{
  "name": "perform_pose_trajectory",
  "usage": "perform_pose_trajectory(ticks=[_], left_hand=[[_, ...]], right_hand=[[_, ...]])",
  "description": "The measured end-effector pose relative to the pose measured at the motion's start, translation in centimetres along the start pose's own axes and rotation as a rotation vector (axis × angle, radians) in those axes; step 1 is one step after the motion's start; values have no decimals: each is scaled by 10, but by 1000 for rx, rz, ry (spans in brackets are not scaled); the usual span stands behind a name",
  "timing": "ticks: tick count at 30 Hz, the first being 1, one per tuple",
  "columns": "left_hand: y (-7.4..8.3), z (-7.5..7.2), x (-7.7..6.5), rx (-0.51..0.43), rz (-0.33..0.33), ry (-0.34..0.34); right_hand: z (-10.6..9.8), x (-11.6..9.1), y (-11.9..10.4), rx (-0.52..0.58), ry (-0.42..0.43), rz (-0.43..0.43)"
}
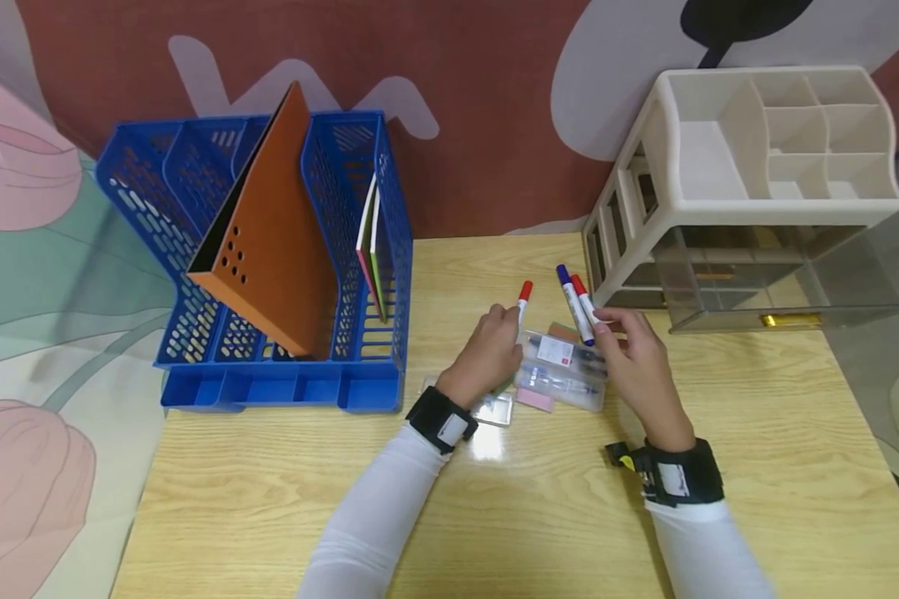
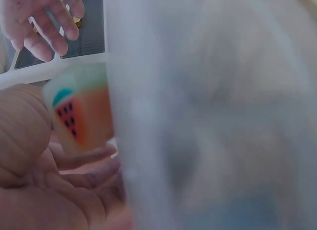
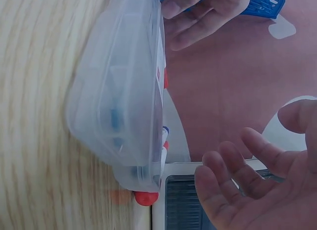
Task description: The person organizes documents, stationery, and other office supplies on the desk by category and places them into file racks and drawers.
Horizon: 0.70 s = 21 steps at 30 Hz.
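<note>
My left hand is over the left end of a clear plastic case, its fingers beside a red-capped marker. In the right wrist view its fingers are loosely bent above the case. My right hand is at the case's right end, thumb and forefinger beside another red-capped marker; the right wrist view shows its fingers spread and relaxed, holding nothing. A blue-capped marker lies alongside. Past my left fingers stands a small item with a watermelon picture.
At left stands a blue file rack with an orange folder and thin booklets. A white desk organizer is at back right, its clear drawer pulled out. A pink piece and a small flat clear box lie by the case.
</note>
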<state>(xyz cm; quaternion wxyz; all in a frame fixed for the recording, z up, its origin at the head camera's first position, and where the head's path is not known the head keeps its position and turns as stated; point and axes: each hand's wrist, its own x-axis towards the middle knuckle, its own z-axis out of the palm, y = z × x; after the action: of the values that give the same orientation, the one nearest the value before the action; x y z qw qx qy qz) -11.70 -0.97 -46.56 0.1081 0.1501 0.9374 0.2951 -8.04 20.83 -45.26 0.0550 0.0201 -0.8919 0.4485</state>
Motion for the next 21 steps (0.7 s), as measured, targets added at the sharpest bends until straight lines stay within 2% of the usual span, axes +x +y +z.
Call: perform_pose_trajectory(ticks=[6,14,18,21], left_hand=[[6,1,4,-3,-45,-7],[11,3,5,2,-104,-59],[13,4,3,13,-110,-38],[13,5,3,45,-119,6]], right_hand=[[-1,-2,2,-7,-39,24],[1,-4,4,-10,-61,35],[0,-4,3,4,-70,38],[0,-4,0,2,-75,34]])
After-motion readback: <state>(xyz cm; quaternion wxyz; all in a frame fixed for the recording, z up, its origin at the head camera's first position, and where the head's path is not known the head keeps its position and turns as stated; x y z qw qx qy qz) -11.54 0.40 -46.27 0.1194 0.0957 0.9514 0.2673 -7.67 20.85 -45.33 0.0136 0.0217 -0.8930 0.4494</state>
